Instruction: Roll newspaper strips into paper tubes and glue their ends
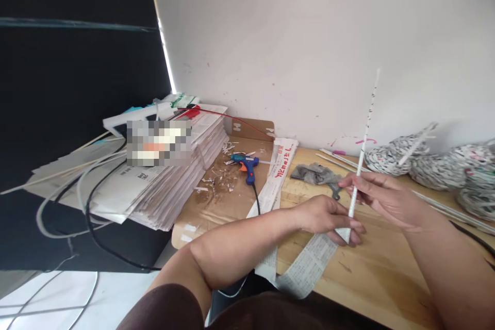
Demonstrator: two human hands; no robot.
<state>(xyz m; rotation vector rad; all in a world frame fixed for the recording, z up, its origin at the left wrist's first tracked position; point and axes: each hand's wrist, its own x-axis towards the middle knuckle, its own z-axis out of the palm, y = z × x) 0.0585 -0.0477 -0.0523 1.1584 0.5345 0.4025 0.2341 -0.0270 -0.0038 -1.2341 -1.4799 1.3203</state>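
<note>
Over the table's (371, 281) right side, your left hand (323, 212) pinches the paper strip (311, 265), your right hand's (390, 200) fingers close round the paper tube (363, 145); a slack left pinch could let the strip loosen.

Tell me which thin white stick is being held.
The near-upright printed stick, between the left hand and right hand; the other sticks lie on the table or against a coiled bundle.

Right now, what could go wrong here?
The newspaper strip sags at the table's edge; it might catch or crease.
The paper tube, gripped low by left hand and right hand, could bend along its upper length.
The glue gun has its cord over other newspaper strips; tugging could shift it.
</note>
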